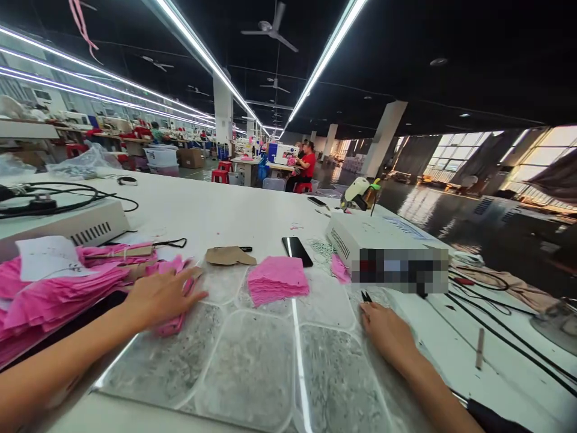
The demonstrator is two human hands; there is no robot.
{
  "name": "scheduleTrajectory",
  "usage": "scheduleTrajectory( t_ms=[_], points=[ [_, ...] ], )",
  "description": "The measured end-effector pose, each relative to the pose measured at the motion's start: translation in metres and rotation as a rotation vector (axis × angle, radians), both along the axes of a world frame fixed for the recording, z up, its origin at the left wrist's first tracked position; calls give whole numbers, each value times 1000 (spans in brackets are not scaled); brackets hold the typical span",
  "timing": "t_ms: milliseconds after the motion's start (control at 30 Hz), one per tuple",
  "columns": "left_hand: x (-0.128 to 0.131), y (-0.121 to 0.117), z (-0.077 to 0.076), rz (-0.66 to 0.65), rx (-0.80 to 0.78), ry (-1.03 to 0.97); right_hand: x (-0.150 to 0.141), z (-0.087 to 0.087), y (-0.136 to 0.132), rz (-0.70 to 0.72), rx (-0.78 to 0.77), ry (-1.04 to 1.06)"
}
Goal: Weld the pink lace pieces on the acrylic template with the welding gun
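My left hand (pixel 164 294) reaches over the left end of a grey marbled mat (pixel 247 367), thumb and fingers spread apart. It rests on or just above a pink piece (pixel 174 325), mostly hidden by the palm, so I cannot tell what it is. Beside that wrist lies a big pile of pink fabric pieces (pixel 40 307) with a white paper (pixel 51 258) on top. My right hand (pixel 387 331) is closed at the mat's right side around small thread snips (pixel 366 296), only their dark tips showing. A neat stack of pink fabric pieces (pixel 277 279) sits between the hands.
A white machine box (pixel 374 234) stands at the right, cables (pixel 509 319) beside it. Behind the stack lie a black phone (pixel 297 251) and brown cardboard (pixel 229 255). Another box (pixel 90 222) with black cords is at the left. A person in red (pixel 307 163) sits farther off.
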State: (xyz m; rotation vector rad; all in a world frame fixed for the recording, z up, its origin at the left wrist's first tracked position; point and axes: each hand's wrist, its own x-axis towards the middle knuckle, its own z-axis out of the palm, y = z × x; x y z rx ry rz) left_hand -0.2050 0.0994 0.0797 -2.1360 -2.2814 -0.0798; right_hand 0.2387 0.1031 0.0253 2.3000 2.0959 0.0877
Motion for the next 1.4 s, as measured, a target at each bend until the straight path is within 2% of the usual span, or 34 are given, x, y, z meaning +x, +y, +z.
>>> scheduleTrajectory(
  t_ms=[100, 200, 300, 400, 500, 667, 800, 900, 967, 1067, 1167, 1267, 1333, 1400],
  points=[
    [3, -5, -6, -8, -84, 105, 1, -4, 0, 15, 26, 28],
    [-1, -6, -9, -14, -106, 58, 2, -3, -2, 25, 51, 58],
    [-7, -8, -10, -23, -28, -111, 1, 1, -5, 9, 61, 73],
    [0, -9, -7, -70, 45, -434, -1, 8, -3, -42, 80, 79],
    [29, -13, 0, -146, -23, -743, 5, 15, 5, -169, 98, 84],
    [100, -27, 10, -295, -185, -975, 23, 22, 16, -401, 118, 140],
    [141, -32, 8, -294, -297, -1203, 24, 16, 18, -378, 153, 244],
    [158, -32, 2, -264, -453, -1456, 23, 9, 18, -352, 162, 341],
    [165, -32, -2, -199, -541, -1615, 22, 8, 17, -337, 192, 410],
    [171, -30, -8, -31, -596, -1859, 13, 16, 10, -187, 227, 571],
    [174, -25, -16, 48, -641, -2067, -14, 29, -4, 104, 150, 780],
    [180, -20, -25, 61, -642, -2134, -53, 38, -23, 422, 44, 962],
    [187, -20, -31, 28, -594, -2145, -76, 37, -33, 620, 23, 1090],
    [197, -22, -36, -38, -512, -2159, -92, 31, -38, 674, 32, 1181]
  ],
)
